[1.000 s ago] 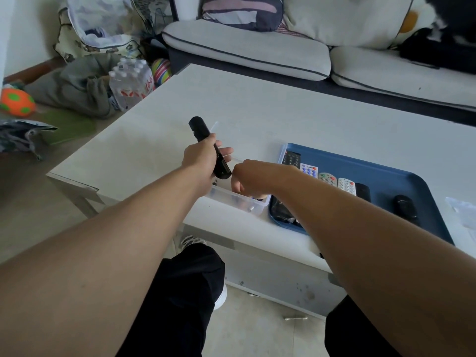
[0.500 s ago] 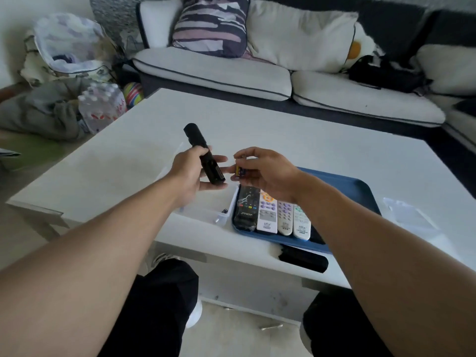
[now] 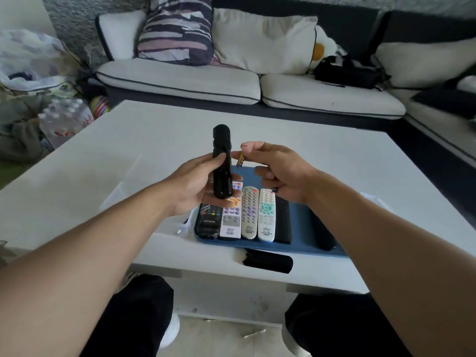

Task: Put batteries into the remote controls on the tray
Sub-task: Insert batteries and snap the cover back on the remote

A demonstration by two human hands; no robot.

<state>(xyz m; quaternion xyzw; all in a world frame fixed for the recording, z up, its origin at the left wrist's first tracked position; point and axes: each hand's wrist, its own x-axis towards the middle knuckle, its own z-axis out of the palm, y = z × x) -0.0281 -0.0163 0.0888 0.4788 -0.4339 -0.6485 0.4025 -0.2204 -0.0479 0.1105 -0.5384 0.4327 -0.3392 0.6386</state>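
My left hand (image 3: pixel 194 185) grips a slim black remote (image 3: pixel 221 161) held upright above the blue tray (image 3: pixel 304 228). My right hand (image 3: pixel 278 171) pinches a small gold and black battery (image 3: pixel 240 160) between thumb and fingers, just right of the remote. On the tray lie several remotes side by side: a black one (image 3: pixel 210 222), a white one (image 3: pixel 231 217), a grey one (image 3: pixel 250 212), a white and teal one (image 3: pixel 267 215) and a dark one (image 3: pixel 283 220).
A black battery cover (image 3: pixel 268 262) lies on the white table (image 3: pixel 103 176) in front of the tray. A clear plastic box (image 3: pixel 123 191) sits left of the tray. A sofa (image 3: pixel 231 83) with cushions stands behind; bags and a water-bottle pack (image 3: pixel 64 119) lie on the floor at left.
My right hand came out of the clear box holding a battery and rose beside the remote. My left hand turned the black remote more upright. The view swung right over the tray.
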